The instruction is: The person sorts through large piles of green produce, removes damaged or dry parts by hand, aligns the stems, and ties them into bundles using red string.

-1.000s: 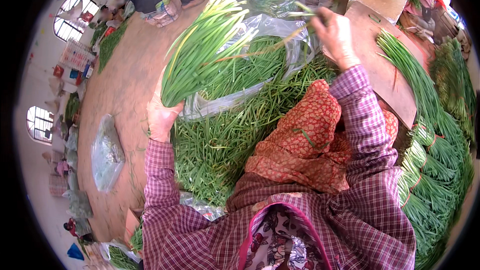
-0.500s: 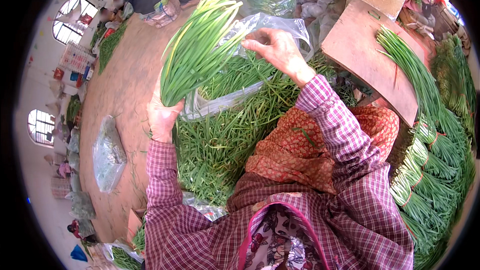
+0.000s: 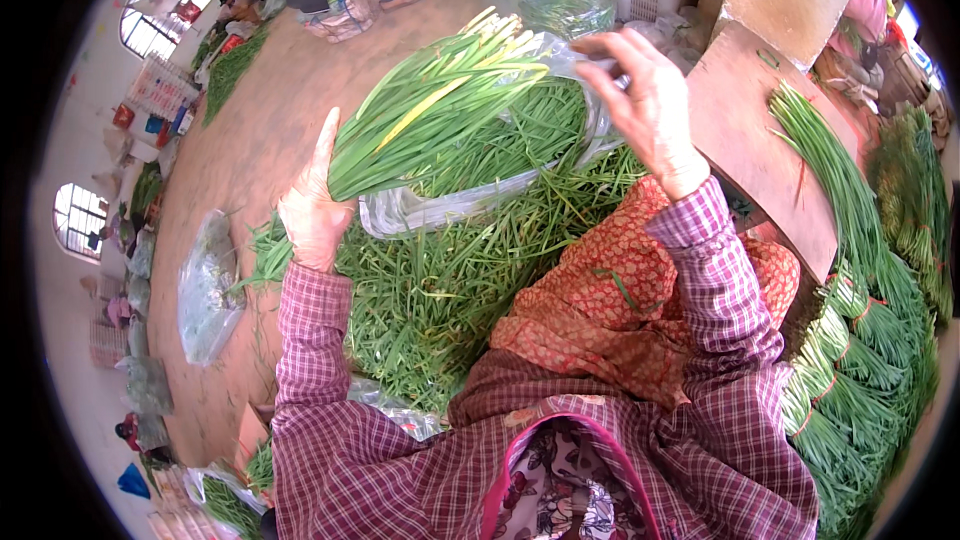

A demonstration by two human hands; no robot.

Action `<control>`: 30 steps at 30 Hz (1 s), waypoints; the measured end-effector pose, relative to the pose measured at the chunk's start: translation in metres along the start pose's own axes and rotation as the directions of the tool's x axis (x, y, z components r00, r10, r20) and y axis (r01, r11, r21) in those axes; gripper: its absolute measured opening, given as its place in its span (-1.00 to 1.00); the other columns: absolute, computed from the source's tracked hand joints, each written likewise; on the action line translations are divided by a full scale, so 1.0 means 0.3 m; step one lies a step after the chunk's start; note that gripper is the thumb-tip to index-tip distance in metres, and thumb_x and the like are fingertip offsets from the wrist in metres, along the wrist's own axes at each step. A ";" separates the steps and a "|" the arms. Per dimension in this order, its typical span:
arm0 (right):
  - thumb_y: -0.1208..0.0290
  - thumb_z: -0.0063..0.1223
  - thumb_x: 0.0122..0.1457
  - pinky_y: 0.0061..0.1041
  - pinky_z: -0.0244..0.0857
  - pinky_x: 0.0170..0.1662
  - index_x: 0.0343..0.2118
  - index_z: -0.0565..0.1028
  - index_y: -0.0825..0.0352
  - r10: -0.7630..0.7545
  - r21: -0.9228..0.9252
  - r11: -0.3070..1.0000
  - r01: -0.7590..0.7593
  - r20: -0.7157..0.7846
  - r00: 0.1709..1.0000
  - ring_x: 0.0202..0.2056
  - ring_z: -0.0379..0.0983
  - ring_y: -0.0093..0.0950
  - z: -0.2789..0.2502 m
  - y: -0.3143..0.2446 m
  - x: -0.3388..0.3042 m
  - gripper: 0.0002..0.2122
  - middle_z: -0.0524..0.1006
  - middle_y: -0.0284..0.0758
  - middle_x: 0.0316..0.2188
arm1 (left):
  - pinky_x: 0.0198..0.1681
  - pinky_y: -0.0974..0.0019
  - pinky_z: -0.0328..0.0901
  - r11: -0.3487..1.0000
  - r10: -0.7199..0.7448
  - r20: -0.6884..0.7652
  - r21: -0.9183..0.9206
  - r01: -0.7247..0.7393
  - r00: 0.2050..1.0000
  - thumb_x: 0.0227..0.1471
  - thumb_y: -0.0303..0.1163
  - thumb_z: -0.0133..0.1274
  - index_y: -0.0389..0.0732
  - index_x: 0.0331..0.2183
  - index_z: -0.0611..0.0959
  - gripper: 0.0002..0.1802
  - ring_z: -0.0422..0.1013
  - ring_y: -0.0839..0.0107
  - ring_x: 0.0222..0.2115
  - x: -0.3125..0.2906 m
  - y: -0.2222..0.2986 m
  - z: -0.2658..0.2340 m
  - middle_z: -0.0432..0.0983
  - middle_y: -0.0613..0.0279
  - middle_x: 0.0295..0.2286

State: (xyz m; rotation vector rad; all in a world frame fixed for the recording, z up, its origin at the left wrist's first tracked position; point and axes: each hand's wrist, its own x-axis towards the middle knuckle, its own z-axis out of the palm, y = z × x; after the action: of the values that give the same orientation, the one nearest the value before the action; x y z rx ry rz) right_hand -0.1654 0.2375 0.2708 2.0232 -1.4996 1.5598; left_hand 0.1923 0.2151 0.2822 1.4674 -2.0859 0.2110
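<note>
Chive bundle point(image 3: 430, 115) lies aslant, cut base in the left hand point(image 3: 312, 210), which grips it, pale tips pointing up and right toward the clear plastic bag point(image 3: 470, 195). The right hand point(image 3: 645, 105), fingers curled, pinches the bag's far rim, above loose chives point(image 3: 440, 290) heaped below.

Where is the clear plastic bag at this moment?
In the head view, the clear plastic bag lies at upper centre on the loose green stalks, between the left hand and right hand, under the held bunch.
</note>
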 end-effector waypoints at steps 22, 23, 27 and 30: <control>0.30 0.00 0.24 -0.38 0.45 -0.47 -0.29 0.41 0.28 -0.035 -0.239 0.968 0.074 0.162 0.986 -0.51 0.55 -0.34 -0.031 0.216 -0.097 -0.84 0.56 -0.25 -0.44 | -0.35 0.25 0.42 0.959 0.120 -0.006 0.260 -0.115 0.993 -0.29 -0.42 0.30 0.22 0.25 0.26 0.03 0.56 0.25 -0.34 0.000 -0.101 -0.007 0.63 0.28 -0.27; 0.26 0.03 0.23 -0.38 0.46 -0.46 -0.29 0.44 0.27 -0.027 -0.223 0.973 0.068 0.182 0.983 -0.51 0.56 -0.35 -0.026 0.188 -0.103 -0.82 0.57 -0.28 -0.43 | -0.35 0.25 0.42 0.957 0.112 -0.009 0.270 -0.105 0.994 -0.30 -0.43 0.31 0.22 0.25 0.26 0.04 0.56 0.24 -0.34 -0.004 -0.109 -0.009 0.62 0.28 -0.27; 0.01 0.02 0.22 -0.39 0.40 -0.50 -0.47 0.54 0.29 0.067 -0.015 0.998 -0.066 0.208 0.976 -0.62 0.50 -0.39 0.046 -0.007 -0.056 -0.62 0.51 -0.29 -0.68 | -0.34 0.24 0.42 0.957 0.124 -0.009 0.267 -0.117 0.992 -0.35 -0.38 0.35 0.20 0.24 0.27 0.07 0.56 0.24 -0.32 0.002 -0.084 -0.010 0.62 0.27 -0.25; -0.05 0.06 0.14 -0.33 0.42 -0.47 -0.50 0.55 0.30 0.149 -0.066 0.989 -0.135 0.325 0.934 -0.61 0.52 -0.27 0.097 -0.105 -0.029 -0.58 0.50 -0.22 -0.71 | -0.35 0.23 0.41 0.937 0.174 -0.036 0.313 -0.155 0.984 -0.37 -0.33 0.37 0.20 0.24 0.28 0.07 0.55 0.24 -0.35 0.007 -0.071 -0.009 0.62 0.28 -0.30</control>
State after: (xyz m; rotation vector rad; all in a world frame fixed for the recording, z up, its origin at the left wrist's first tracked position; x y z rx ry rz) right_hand -0.1221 0.2387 0.2641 2.2843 -1.8162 1.2652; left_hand 0.2120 0.2064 0.2815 1.4349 -2.1979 0.6688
